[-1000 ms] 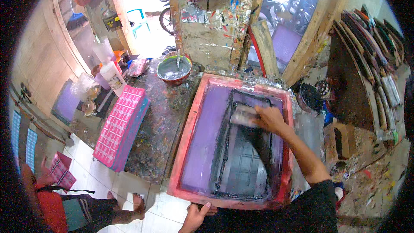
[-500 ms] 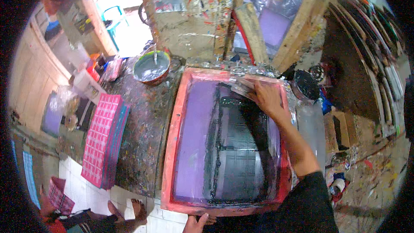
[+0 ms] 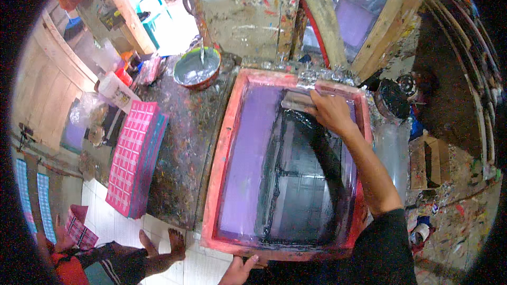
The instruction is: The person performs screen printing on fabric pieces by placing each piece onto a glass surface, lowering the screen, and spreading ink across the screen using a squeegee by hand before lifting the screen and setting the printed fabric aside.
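Observation:
A screen-printing frame (image 3: 221, 163) with a worn red-orange wooden rim lies before me. Its mesh is purple at the left (image 3: 245, 169), with a dark, wet printing area (image 3: 303, 179) right of it. Near the far rim, my right hand (image 3: 331, 112) is closed on a squeegee (image 3: 297, 100). Glossy black ink (image 3: 302, 118) lies along the squeegee's near side. My left hand (image 3: 240, 272) grips the frame's near rim, thumb on top; its other fingers are partly hidden. A plaid pattern shows faintly through the mesh.
Left of the frame is a stack of pink plaid sheets (image 3: 129, 161) on the stained table (image 3: 182, 148). A bowl of grey ink (image 3: 196, 67) stands beyond it. A black-smeared tub (image 3: 392, 98) is at right. Another person's leg and foot (image 3: 171, 248) show lower left.
The whole view has shifted, so the table's things appear farther right. The squeegee now lies more squarely across the far end, with black ink showing along its near side. My left hand keeps its grip.

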`<state>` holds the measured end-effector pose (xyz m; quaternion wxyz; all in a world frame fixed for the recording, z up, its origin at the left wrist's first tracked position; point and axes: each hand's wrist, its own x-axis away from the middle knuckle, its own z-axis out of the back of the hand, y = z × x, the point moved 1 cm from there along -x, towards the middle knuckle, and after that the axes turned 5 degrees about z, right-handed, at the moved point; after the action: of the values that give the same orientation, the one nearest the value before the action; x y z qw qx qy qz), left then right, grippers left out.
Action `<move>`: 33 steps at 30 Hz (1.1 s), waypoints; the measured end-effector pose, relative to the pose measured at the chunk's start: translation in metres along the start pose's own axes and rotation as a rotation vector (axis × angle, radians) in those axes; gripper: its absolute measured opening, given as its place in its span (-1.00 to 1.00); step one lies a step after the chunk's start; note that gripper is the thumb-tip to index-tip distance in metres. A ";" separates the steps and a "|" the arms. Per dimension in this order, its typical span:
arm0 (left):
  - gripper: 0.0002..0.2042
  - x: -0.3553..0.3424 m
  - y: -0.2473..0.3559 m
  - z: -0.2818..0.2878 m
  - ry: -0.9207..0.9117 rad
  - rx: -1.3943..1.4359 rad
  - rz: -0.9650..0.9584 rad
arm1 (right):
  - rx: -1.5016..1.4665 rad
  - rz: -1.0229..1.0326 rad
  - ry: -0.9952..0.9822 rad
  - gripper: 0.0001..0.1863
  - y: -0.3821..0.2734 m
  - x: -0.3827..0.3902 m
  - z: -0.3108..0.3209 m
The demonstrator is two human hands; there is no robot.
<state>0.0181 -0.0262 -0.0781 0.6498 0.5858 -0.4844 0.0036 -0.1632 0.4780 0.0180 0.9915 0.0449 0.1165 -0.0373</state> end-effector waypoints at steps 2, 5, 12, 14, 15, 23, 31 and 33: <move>-0.58 0.004 0.004 -0.003 -0.016 -0.014 -0.026 | -0.014 -0.004 -0.102 -0.60 -0.034 0.037 0.013; -0.67 0.017 0.023 -0.016 0.020 0.002 -0.063 | -0.083 0.046 -0.145 -0.70 -0.095 0.105 0.036; -0.70 0.012 0.042 -0.018 -0.006 0.138 0.067 | -0.076 0.104 -0.165 -0.83 -0.211 0.256 0.105; -0.68 0.007 0.034 -0.016 -0.016 0.209 0.025 | -0.160 0.093 -0.079 -0.82 -0.218 0.265 0.107; -0.70 0.006 0.025 -0.017 0.018 0.261 -0.030 | -0.173 0.105 -0.047 -0.82 -0.216 0.263 0.106; -0.81 0.028 0.069 -0.015 -0.030 0.003 -0.534 | 0.013 -0.170 0.361 -0.45 -0.229 0.249 0.221; -0.66 -0.066 0.225 -0.101 -0.484 0.659 -0.457 | 0.083 -0.083 0.630 -0.45 -0.185 0.159 0.316; -0.66 -0.058 0.261 -0.112 -0.708 0.782 -0.358 | 0.076 -0.086 0.602 -0.41 -0.177 0.145 0.341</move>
<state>-0.0916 0.1736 0.1003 0.1721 0.8220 -0.5285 -0.1241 0.0403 0.2594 0.3004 0.9075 0.0860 0.4055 -0.0685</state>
